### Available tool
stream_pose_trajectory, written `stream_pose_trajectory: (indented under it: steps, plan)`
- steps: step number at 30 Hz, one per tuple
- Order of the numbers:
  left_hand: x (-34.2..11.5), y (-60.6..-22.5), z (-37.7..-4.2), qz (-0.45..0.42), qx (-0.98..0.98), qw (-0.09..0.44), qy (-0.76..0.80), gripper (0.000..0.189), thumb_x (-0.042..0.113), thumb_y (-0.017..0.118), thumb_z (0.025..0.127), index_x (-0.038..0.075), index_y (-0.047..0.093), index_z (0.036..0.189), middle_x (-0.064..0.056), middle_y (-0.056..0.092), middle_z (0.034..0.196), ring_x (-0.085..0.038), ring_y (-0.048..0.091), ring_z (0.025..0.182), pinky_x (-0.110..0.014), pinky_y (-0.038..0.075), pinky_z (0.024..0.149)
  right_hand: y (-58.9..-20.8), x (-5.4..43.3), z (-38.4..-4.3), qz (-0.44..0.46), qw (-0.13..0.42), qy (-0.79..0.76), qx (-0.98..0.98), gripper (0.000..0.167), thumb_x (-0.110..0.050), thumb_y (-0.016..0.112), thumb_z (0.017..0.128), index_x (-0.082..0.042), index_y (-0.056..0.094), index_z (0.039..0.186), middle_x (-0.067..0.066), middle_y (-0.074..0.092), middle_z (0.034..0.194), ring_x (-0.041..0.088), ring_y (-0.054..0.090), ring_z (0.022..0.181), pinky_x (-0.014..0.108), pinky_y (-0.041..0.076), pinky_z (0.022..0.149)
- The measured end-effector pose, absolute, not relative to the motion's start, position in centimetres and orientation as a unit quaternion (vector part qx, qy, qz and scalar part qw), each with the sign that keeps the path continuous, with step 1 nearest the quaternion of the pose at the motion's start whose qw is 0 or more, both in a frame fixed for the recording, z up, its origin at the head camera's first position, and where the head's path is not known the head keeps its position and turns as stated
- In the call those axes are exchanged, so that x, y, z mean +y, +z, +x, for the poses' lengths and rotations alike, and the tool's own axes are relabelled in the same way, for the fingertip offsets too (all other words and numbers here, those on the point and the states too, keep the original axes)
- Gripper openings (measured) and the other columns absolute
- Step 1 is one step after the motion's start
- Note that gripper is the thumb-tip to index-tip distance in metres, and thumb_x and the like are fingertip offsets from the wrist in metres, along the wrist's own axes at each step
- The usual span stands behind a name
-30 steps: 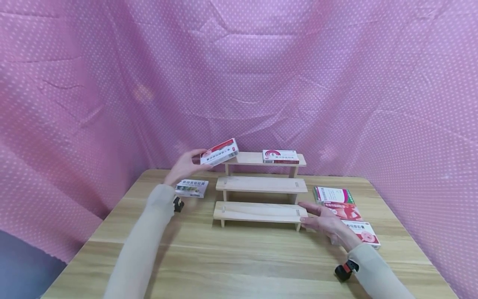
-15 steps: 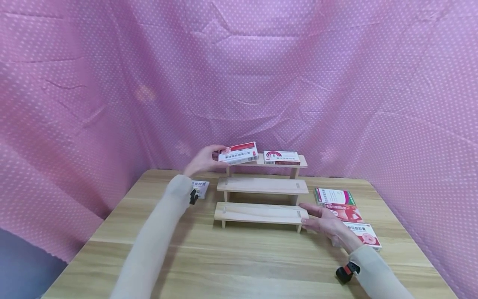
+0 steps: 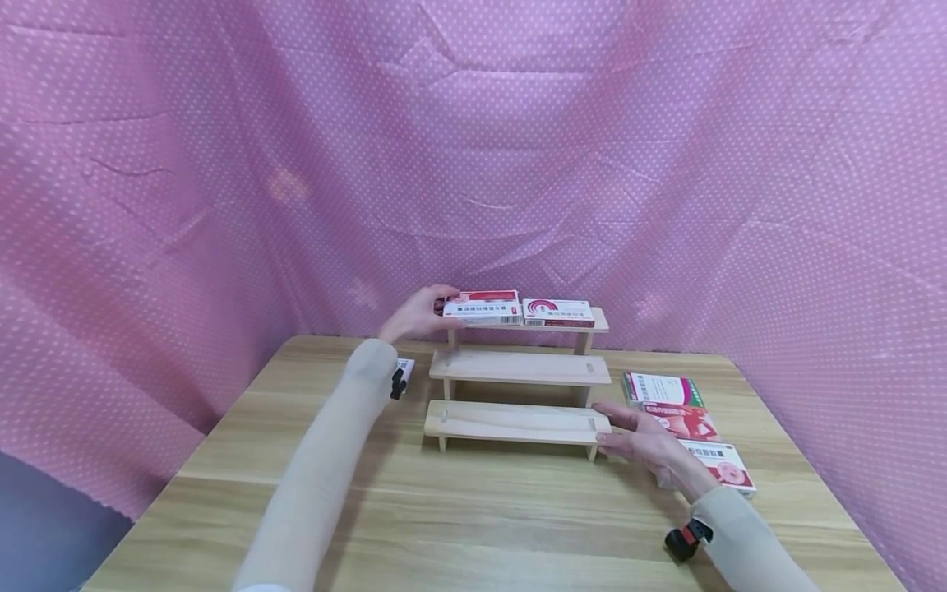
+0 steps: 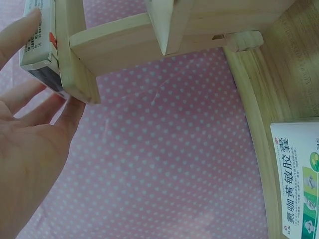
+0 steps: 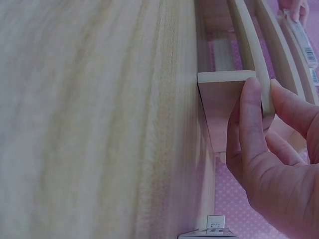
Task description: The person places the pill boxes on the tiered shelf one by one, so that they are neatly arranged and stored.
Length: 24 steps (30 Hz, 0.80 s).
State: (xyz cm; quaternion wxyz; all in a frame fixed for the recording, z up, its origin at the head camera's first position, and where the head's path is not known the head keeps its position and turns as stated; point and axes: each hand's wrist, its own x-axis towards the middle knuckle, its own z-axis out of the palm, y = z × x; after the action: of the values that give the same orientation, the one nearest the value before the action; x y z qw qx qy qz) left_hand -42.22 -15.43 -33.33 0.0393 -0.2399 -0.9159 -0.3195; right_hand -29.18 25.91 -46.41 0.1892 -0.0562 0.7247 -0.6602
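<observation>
A three-step wooden display stand stands on the table. At the left of its top step lies a red-and-white medicine box, its left end gripped between the thumb and fingers of my left hand. Close beside it, on the same step, is another white medicine box with a red arc design. My right hand pinches the right end of the lowest step, thumb on one face and fingers on the other.
Right of the stand lie a green-and-white box, a red box and a white box with a pink circle. Left of it, another medicine box is partly hidden by my left arm. Pink dotted cloth hangs behind the table.
My left hand has carried the red-and-white box rightward and levelled it from a tilt down onto the top step. My right hand has kept its hold on the stand.
</observation>
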Motion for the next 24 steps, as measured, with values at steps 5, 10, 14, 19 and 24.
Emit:
stream_pose_trajectory:
  steps: [5,10,14,19,24]
  plan:
    - [-15.54,-33.37,-42.34,-0.24,-0.912,0.031,-0.331,0.069,0.027,0.079,0.082,0.01,0.05,0.142,-0.016,0.053,0.14,-0.033,0.051,0.124,-0.05,0.04,0.11,-46.43,26.01,-29.1,-0.061,0.194,-0.656,0.727,0.073,-0.009,0.067,0.091,-0.003,0.028,0.153,0.026,0.033,0.151,0.015,0.06,0.111,0.035,0.055,0.099]
    - [-15.66,-33.33,-42.32,-0.247,-0.907,0.026,-0.339,0.069,0.027,0.079,0.082,0.01,0.05,0.142,-0.016,0.054,0.14,-0.033,0.051,0.124,-0.051,0.04,0.11,-46.35,25.98,-29.08,-0.054,0.195,-0.656,0.727,0.074,-0.01,0.068,0.091,-0.004,0.029,0.153,0.025,0.033,0.151,0.015,0.06,0.111,0.035,0.055,0.099]
    - [-15.71,-33.34,-42.34,-0.25,-0.904,0.023,-0.346,0.07,0.027,0.079,0.082,0.01,0.05,0.143,-0.016,0.053,0.141,-0.033,0.051,0.125,-0.051,0.039,0.112,-46.35,25.95,-29.11,-0.053,0.194,-0.655,0.728,0.073,-0.01,0.068,0.091,-0.004,0.03,0.153,0.025,0.033,0.151,0.015,0.06,0.111,0.035,0.055,0.098]
    - [-15.75,-33.38,-42.45,-0.251,-0.902,0.023,-0.351,0.07,0.027,0.079,0.082,0.011,0.049,0.143,-0.016,0.053,0.141,-0.033,0.05,0.125,-0.052,0.038,0.112,-46.31,25.87,-29.14,-0.05,0.193,-0.658,0.726,0.073,-0.009,0.068,0.091,-0.004,0.03,0.153,0.025,0.032,0.152,0.015,0.06,0.111,0.035,0.055,0.099]
    - [-15.76,-33.43,-42.63,-0.256,-0.904,0.023,-0.342,0.075,0.029,0.079,0.082,0.01,0.045,0.146,-0.016,0.05,0.144,-0.033,0.048,0.129,-0.051,0.036,0.114,-46.25,25.8,-29.08,-0.057,0.193,-0.656,0.728,0.074,-0.009,0.067,0.091,-0.003,0.028,0.153,0.027,0.033,0.151,0.015,0.061,0.11,0.034,0.055,0.098]
